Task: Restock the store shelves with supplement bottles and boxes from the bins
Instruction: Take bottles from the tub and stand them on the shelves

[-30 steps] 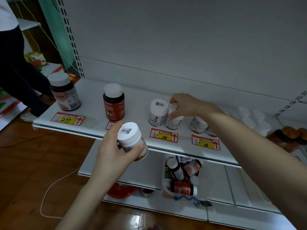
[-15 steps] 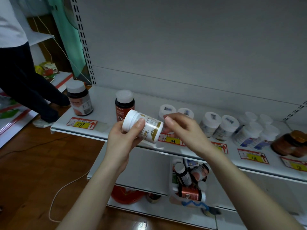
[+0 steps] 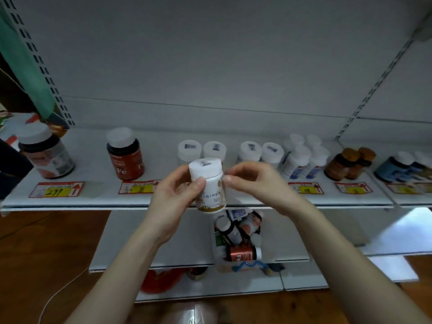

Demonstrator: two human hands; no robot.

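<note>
I hold a white supplement bottle (image 3: 210, 185) upright in front of the upper shelf (image 3: 93, 199), level with its front edge and clear of the board. My left hand (image 3: 177, 195) is wrapped round the bottle from the left, thumb across the front just under the white cap and fingers curled behind it. My right hand (image 3: 254, 183) comes in from the other side with its fingers bent, their tips (image 3: 226, 177) against the bottle's shoulder. I cannot tell whether they grip it or only touch it.

On the shelf behind my hands stand four white-capped bottles (image 3: 189, 149) in a row, each with a small dark sticker on its lid. To the left are a red bottle marked "Fe" (image 3: 125, 157) and, well apart from it, a dark bottle with a pale cap (image 3: 46, 155). To the right come a cluster of white bottles with blue labels (image 3: 301, 160), two amber bottles with brown caps (image 3: 346, 163) and some blue ones (image 3: 397, 167) at the far end. Red and yellow price tags line the shelf's front, and the leftmost (image 3: 56, 189) reads 299.

Below my wrists, on the lower shelf (image 3: 140, 242), a clear bin (image 3: 217, 253) holds more bottles in a jumble. Among them is another red "Fe" bottle (image 3: 242, 252), lying on its side.
</note>
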